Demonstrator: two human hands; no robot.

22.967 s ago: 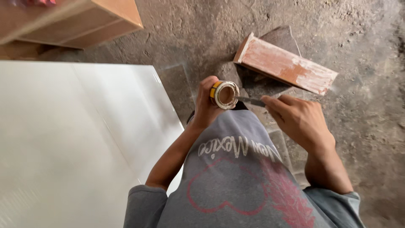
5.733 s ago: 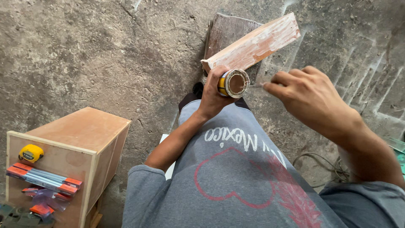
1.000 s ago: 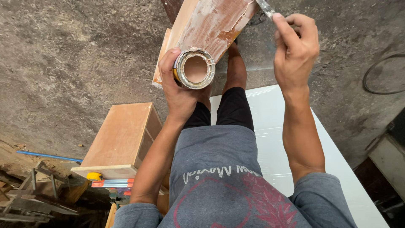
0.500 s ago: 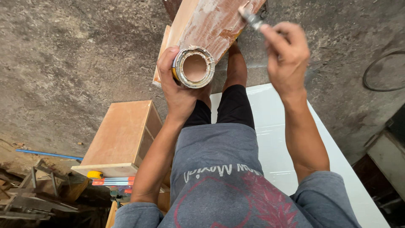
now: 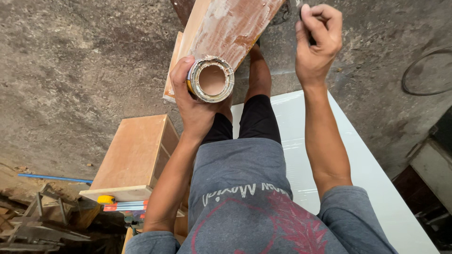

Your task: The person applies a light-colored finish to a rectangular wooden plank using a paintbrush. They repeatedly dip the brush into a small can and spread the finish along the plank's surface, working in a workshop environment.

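Observation:
My left hand (image 5: 193,101) grips an open round tin (image 5: 211,79) with tan paste inside and a crusted rim. It is held just in front of a long wooden board (image 5: 230,26) smeared with whitish filler. My right hand (image 5: 316,37) is raised to the right of the board, fingers closed on a small dark tool handle that is mostly hidden in the fist; its blade is out of sight.
A wooden box cabinet (image 5: 134,157) stands at lower left, with a yellow tape measure (image 5: 106,199) and red-handled tools on its shelf. A white sheet (image 5: 358,160) lies on the concrete floor (image 5: 80,61) at right. A dark cable loop (image 5: 423,70) lies far right.
My right hand has lifted and moved right, away from the board, so the tool's blade no longer shows. The left hand and tin have stayed put.

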